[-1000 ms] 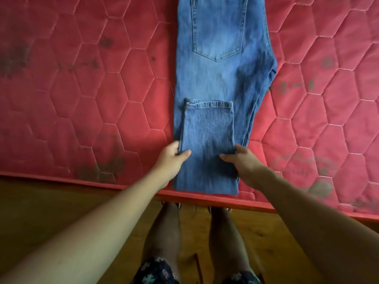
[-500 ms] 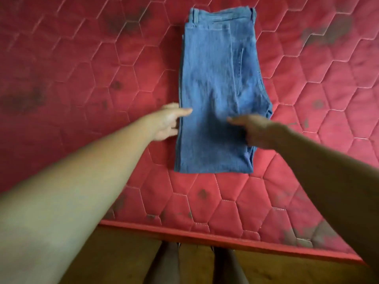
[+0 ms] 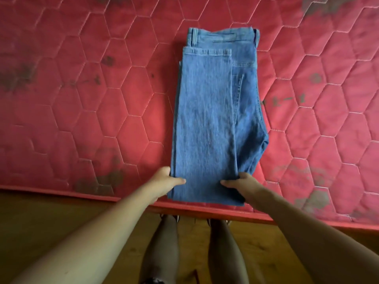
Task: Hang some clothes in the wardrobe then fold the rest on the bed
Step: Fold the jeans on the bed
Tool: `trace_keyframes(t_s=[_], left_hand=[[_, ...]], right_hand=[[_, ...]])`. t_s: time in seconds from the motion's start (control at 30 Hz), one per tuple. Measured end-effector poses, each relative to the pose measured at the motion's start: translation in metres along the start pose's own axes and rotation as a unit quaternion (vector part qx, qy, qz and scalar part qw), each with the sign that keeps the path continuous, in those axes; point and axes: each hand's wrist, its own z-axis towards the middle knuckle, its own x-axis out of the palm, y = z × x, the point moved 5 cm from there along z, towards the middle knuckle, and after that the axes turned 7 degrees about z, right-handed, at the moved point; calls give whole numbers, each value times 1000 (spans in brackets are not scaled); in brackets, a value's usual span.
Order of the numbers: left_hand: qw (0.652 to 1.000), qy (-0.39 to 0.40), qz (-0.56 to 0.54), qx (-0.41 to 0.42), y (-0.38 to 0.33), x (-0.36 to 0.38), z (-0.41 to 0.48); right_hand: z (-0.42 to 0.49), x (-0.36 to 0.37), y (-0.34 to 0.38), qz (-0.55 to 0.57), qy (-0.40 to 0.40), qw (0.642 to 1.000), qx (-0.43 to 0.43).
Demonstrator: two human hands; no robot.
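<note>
Jeans [image 3: 213,119] half folded on the bed [image 3: 82,99], the folding step in hand.
They lay near the bed's front edge, hems up by the waistband. The left hand [image 3: 164,181] and right hand [image 3: 242,184] each had a grip pinching the folded end, thumb on top. The next fold likely needed both corners lifted evenly.

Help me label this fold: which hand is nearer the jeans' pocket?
Right. The right hand grips the jeans below the pocket; the left hand grips their near left corner, farther off.
</note>
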Motion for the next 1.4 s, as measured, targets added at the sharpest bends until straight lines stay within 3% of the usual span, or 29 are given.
trace_keyframes(t_s=[0.1, 0.17, 0.3, 0.4, 0.63, 0.73, 0.8, 0.87, 0.93, 1.13, 1.3, 1.4], left_hand=[[1000, 7, -5, 16, -2, -2, -10], [995, -53, -46, 72, -31, -19, -3], [957, -174, -124, 194, -136, -65, 29], [929, -233, -143, 249, -203, -93, 57], [899, -253, -105, 340, -274, -105, 62], [890, -285, 1, 357, -294, -112, 66], [830, -369, 119, 402, -301, -112, 64], [738, -439, 266, 438, -302, -98, 62], [682, -442, 388, 435, -298, -78, 78], [681, -417, 439, 411, -290, -77, 131], [693, -404, 464, 375, -294, -75, 111], [688, -426, 458, 368, -267, -63, 78]], right_hand=[[-13, 9, -6, 50, 52, 997, 30], [-9, 8, 34, 56, 42, 997, -46], [25, -6, 163, 47, -54, 980, -185], [56, -10, 234, 62, -75, 966, -240], [47, -41, 282, -14, -207, 914, -349], [48, -48, 304, -157, -260, 881, -362], [48, -43, 312, -282, -321, 811, -400], [52, -29, 312, -405, -360, 720, -433], [70, -18, 306, -472, -336, 690, -435], [107, -16, 296, -490, -347, 672, -434], [92, -15, 301, -508, -337, 677, -413], [65, -7, 261, -509, -330, 683, -408]])
